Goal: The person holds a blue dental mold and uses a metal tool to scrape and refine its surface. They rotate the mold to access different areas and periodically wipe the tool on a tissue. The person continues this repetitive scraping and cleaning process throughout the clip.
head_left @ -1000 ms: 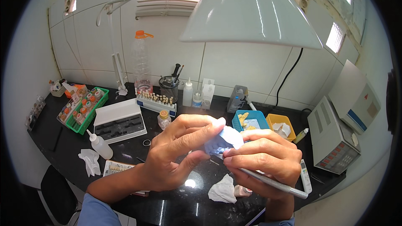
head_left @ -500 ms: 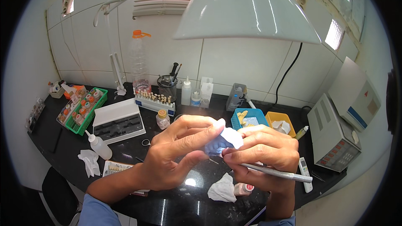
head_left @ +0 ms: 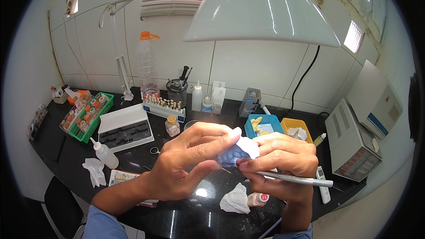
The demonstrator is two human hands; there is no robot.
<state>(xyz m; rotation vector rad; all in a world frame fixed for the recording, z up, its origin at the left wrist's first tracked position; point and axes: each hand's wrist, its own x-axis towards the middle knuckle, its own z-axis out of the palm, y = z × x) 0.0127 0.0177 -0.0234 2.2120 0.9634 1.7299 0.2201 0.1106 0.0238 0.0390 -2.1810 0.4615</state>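
Head cam here, and closest in you've got both forearms coming up in blue sleeves, with the left hand (head_left: 179,166) pinching a pale bluish-white, plaster-looking tooth model (head_left: 242,148) up above the worktop (head_left: 190,214), fingers closed in around its edge. Right hand (head_left: 283,159) has a slim round silver metal tool (head_left: 305,180) in a pen-style grip, fingers snug on it and right up against the model. Progress-wise I'd call it mid-job: model and tool are both in hand and together, but the tip is buried behind fingers, so I can't tell how much is done. Putting both down is clearly left for later. Below the hands there's a crumpled white tissue (head_left: 235,199) beside a small pinkish bottle with a red-and-white cap (head_left: 256,200); neither blocks anything. Further out, a white plastic squeeze bottle (head_left: 106,156) stands left, near a long white open case (head_left: 125,129), with a blue plastic box (head_left: 248,128) and a yellow plastic box (head_left: 284,124) beyond the right hand. Biggest thing around is the white cone lampshade (head_left: 261,13), hanging over the back and clear of the fingers. Honestly, the hands themselves are the main obstruction to seeing the work.
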